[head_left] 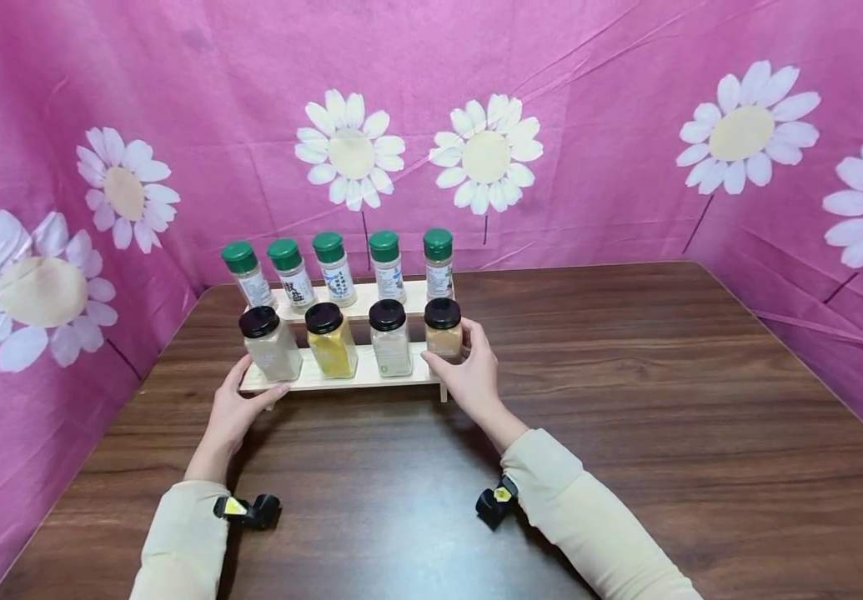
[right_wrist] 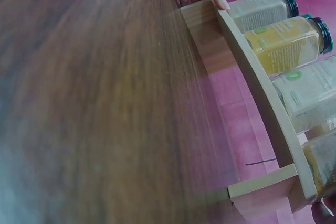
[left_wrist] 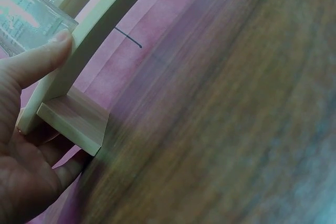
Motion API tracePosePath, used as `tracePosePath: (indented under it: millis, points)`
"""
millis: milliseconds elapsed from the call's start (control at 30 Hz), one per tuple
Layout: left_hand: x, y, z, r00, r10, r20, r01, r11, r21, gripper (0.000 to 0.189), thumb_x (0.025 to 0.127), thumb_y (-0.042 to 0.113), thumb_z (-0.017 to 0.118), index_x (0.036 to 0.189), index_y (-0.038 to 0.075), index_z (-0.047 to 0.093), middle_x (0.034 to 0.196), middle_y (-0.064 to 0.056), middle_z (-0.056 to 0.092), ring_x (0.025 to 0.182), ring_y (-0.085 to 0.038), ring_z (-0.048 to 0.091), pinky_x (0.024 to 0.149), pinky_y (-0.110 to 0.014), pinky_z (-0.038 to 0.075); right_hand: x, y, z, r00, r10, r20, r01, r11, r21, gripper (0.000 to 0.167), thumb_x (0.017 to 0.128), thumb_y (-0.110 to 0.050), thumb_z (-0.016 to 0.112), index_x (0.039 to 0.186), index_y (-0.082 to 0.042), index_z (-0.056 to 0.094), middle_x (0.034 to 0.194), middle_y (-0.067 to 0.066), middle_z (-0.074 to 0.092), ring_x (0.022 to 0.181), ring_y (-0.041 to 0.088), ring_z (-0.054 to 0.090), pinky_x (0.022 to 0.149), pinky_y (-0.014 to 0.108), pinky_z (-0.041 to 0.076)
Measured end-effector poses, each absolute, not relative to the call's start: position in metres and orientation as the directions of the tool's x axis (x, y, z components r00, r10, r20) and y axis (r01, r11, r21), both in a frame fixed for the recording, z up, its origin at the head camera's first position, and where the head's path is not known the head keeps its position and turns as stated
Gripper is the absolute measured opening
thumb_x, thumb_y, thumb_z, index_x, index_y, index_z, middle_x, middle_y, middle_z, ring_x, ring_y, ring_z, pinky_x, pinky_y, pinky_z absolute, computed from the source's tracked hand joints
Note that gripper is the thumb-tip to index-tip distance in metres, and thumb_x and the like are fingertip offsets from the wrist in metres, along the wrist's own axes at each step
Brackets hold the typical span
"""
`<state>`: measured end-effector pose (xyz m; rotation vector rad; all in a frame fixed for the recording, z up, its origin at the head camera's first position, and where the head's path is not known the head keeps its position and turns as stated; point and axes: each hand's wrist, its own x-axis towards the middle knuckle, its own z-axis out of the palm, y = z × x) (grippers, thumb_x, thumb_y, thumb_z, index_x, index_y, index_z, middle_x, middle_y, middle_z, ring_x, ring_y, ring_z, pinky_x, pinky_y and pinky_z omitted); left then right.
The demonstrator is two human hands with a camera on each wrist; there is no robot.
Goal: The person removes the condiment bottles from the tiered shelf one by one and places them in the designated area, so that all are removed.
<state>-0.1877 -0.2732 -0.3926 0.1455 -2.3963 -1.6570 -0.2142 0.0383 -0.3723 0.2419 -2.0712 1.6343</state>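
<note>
A two-tier pale wooden spice rack (head_left: 363,365) bears several jars. My left hand (head_left: 232,414) grips its left end, with the thumb (left_wrist: 50,59) on top of the lower board and fingers beneath, beside a leg (left_wrist: 73,121). At the other end, my right hand (head_left: 472,375) holds the rack's corner, its thumb in front of a tan-filled jar (head_left: 444,340) and fingers round the far side. Black-lidded jars line the lower tier: a pale one (head_left: 275,350), a yellow one (head_left: 333,354) and a whitish one (head_left: 391,350). Green-capped shakers (head_left: 337,275) stand along the upper tier.
The rack is near the back of a dark brown wooden table (head_left: 626,400). Behind and beside the table hangs a pink cloth (head_left: 596,167) with large white daisies. Black wrist cameras (head_left: 257,510) sit at both sleeves.
</note>
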Motion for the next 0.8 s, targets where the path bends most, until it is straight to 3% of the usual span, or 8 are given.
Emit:
tracePosePath:
  millis: [533, 800]
  points:
    - [-0.187, -0.274, -0.392, -0.974, -0.204, 0.1, 0.023, 0.347, 0.937, 0.081, 0.071, 0.011, 0.071, 0.135, 0.002, 0.023, 0.135, -0.019, 0.024, 0.121, -0.027, 0.017, 0.099, -0.041, 0.011, -0.204, 0.053, -0.364, -0.894, 0.098, 0.437, -0.4, 0.266, -0.877, 0.054, 0.06, -0.007, 0.078, 0.104, 0.001, 0.047, 0.096, 0.014, 0.057, 0.088, 0.023, 0.054, 0.075, 0.033, 0.045]
    - [-0.187, -0.274, -0.393, -0.973, -0.208, 0.098, 0.02, 0.347, 0.938, 0.081, 0.071, 0.012, 0.071, 0.135, 0.003, 0.022, 0.136, -0.019, 0.023, 0.122, -0.028, 0.016, 0.099, -0.041, 0.01, -0.183, 0.053, -0.332, -0.91, 0.089, 0.405, -0.379, 0.22, -0.899, 0.049, 0.06, 0.008, 0.073, 0.1, 0.009, 0.046, 0.094, 0.023, 0.055, 0.087, 0.029, 0.053, 0.077, 0.039, 0.044]
